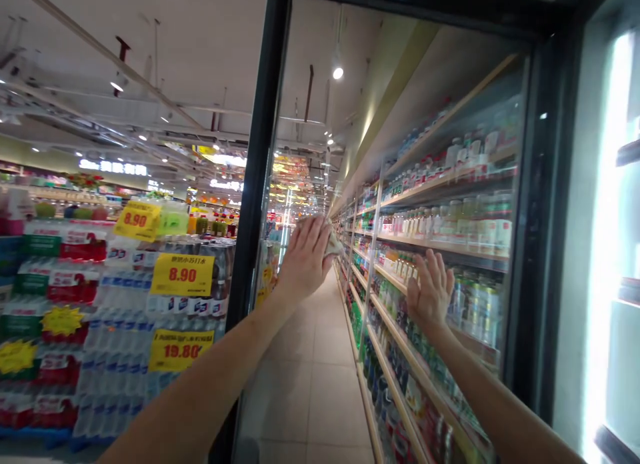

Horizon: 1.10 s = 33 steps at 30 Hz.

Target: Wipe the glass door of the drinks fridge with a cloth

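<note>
An open cooler door with a glass pane (310, 397) and a black frame (257, 151) stands in front of me. My left hand (306, 256) presses a pale cloth (334, 247) against the glass, about mid-height; the cloth is bunched under the fingers and mostly hidden by them. To the right, my right hand (430, 287) is raised at the pane with its fingers stretched out and nothing in it. Whether its palm touches the glass I cannot tell.
Shelves of bottled drinks (440, 221) and a tiled aisle appear in the pane. Left of the door stand stacked packs of bottles (115, 344) with yellow price signs (183, 275). A bright light strip (607, 251) runs down the cooler's right side.
</note>
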Tool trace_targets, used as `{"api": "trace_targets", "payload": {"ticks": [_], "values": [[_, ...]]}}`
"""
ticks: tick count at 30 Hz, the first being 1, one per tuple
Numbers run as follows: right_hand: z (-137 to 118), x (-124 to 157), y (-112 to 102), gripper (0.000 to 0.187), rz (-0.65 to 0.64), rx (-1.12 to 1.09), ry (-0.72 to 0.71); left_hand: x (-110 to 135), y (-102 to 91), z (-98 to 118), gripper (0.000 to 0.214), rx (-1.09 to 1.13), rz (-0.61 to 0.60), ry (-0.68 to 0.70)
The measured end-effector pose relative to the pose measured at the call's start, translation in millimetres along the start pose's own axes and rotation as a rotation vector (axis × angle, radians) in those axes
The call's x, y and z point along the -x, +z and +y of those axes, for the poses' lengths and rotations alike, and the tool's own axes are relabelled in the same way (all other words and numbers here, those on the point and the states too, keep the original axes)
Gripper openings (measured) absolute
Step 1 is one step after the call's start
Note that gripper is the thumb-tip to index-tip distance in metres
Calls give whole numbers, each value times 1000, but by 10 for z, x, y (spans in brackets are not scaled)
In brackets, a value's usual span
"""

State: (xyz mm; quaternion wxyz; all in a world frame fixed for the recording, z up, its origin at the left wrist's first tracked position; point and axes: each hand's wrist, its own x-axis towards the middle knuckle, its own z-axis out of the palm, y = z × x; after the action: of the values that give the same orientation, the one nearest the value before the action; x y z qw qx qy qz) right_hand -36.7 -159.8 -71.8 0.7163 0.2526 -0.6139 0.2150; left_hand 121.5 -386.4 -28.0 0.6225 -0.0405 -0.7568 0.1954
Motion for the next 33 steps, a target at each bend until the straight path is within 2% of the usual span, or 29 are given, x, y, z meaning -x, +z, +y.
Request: {"api": "trace_targets", "payload": {"ticks": [1, 2, 4, 5, 6, 7, 10, 11, 12, 15, 16, 17, 18, 21, 22, 23, 25, 27, 28, 29, 32, 33], "values": [[0, -2, -2, 50, 1, 0, 0, -24, 14, 16, 56, 5, -7, 23], [0, -3, -4, 49, 3, 0, -3, -34, 31, 50, 56, 24, -37, 131], [2, -4, -6, 50, 5, -3, -8, -40, 68, 151, 56, 76, -125, 438], [4, -3, -5, 50, 3, -5, -8, -58, 80, 204, 56, 95, -159, 537], [6, -1, -4, 50, 0, -6, -7, -95, 87, 250, 56, 102, -172, 559], [8, 1, -3, 50, -1, -6, -5, -149, 88, 289, 56, 98, -167, 508], [12, 6, -4, 50, -8, -6, 3, -347, 84, 391, 56, 58, -104, 196], [13, 6, -6, 50, -4, -6, 4, -392, 89, 430, 56, 52, -95, 167], [13, 6, -9, 50, -4, -6, 5, -420, 97, 472, 56, 56, -103, 211], [15, 4, -15, 49, -6, -6, 1, -460, 123, 552, 53, 101, -182, 533], [17, 2, -15, 49, -3, -3, -1, -491, 121, 540, 51, 112, -199, 583], [19, 2, -14, 49, -2, 0, -2, -540, 111, 504, 51, 115, -200, 561], [21, 1, -13, 49, -3, 3, -3, -604, 94, 449, 51, 107, -183, 473], [27, -1, -8, 50, -3, 6, -5, -761, 35, 266, 54, 58, -80, 92], [27, -2, -8, 50, -2, 3, -7, -756, 24, 235, 55, 41, -54, 11], [27, -3, -8, 50, -1, -1, -6, -709, 22, 225, 56, 33, -42, -8], [24, -8, -9, 50, 7, -4, -8, -516, 30, 246, 57, 47, -71, 161], [17, -13, -13, 49, 8, -3, -16, -288, 37, 238, 56, 84, -128, 430], [12, -16, -15, 49, 4, 0, -18, -200, 34, 199, 55, 87, -134, 460], [5, -19, -17, 49, 1, 2, -16, -139, 27, 135, 55, 77, -115, 400], [-20, -28, -20, 48, -18, 1, 14, -83, -6, -92, 55, 13, 8, -4], [-28, -30, -20, 48, -19, 1, 21, -68, -12, -132, 56, -2, 35, -96]]}}
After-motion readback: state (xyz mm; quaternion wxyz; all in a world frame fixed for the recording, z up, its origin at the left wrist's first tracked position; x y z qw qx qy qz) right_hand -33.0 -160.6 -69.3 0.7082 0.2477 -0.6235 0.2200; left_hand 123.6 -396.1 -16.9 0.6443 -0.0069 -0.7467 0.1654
